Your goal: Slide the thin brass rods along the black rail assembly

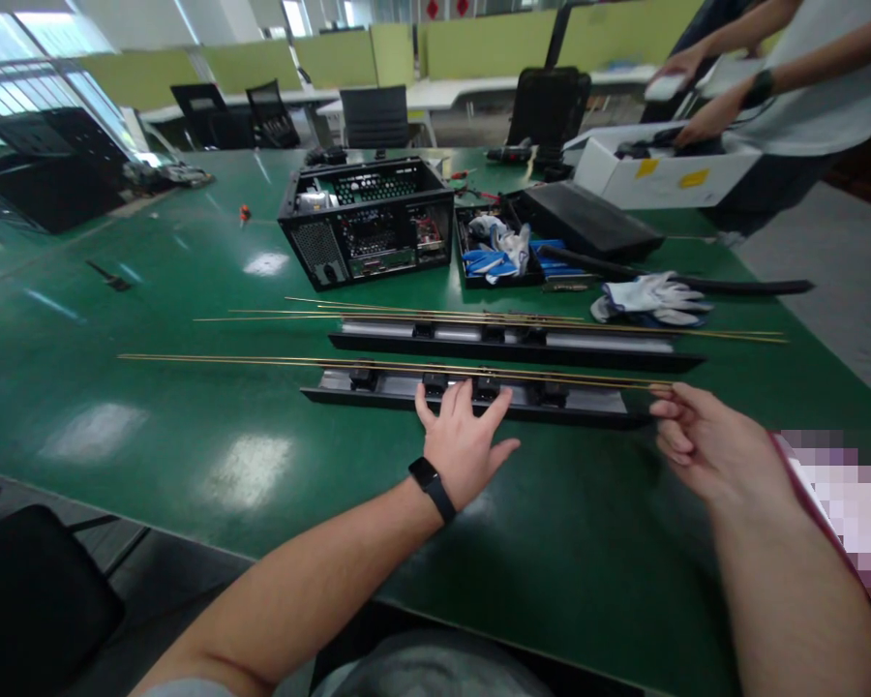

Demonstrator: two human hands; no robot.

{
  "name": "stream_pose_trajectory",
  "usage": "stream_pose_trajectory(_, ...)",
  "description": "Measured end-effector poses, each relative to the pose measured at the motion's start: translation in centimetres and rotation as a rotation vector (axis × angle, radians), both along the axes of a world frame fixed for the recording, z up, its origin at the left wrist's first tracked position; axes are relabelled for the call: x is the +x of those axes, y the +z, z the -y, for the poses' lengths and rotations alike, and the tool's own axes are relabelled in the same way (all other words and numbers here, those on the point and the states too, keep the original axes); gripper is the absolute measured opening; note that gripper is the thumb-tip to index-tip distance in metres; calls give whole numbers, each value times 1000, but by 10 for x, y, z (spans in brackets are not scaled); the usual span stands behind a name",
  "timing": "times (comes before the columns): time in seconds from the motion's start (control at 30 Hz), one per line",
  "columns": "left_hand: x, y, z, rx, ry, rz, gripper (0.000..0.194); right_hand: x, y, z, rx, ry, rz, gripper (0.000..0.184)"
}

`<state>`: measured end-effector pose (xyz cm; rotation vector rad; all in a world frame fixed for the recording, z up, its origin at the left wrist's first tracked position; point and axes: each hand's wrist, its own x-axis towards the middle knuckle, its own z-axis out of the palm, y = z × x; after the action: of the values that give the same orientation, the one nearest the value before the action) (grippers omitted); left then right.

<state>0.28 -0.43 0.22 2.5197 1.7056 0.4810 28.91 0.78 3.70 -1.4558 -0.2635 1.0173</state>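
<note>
My left hand (465, 436), with a dark watch on its wrist, spreads its fingers over the middle of the nearer black channel (399, 399); the fingertips lie at its front edge and black blocks. That long channel has a pale inner face and several black blocks (364, 375) inside. Thin brass-coloured rods (210, 359) run lengthwise above it and reach far past its left end. At their right ends, my right hand (718, 440) pinches them between thumb and fingers. Behind lies a second black channel (515, 351), with more thin brass-coloured rods (733, 336) across it.
An open computer case (367, 227) stands behind the channels. Gloves (653, 298) and a black tray (504, 279) holding more gloves lie to its right, near a black tube (740, 287). Another person's hands (715, 116) are at a white box (664, 184) at the back right.
</note>
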Motion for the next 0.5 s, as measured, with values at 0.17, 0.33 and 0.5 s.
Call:
stream_pose_trajectory(0.17, 0, -3, 1, 20, 1, 7, 65, -2, -5, 2, 19, 27, 14, 17)
stream_pose_trajectory(0.33, 0, -6, 1, 34, 0, 3, 65, -7, -1, 5, 6, 41, 25, 16)
stream_pose_trajectory(0.5, 0, -6, 2, 34, 3, -1, 65, -19, 6, 8, -1, 75, -16, 15)
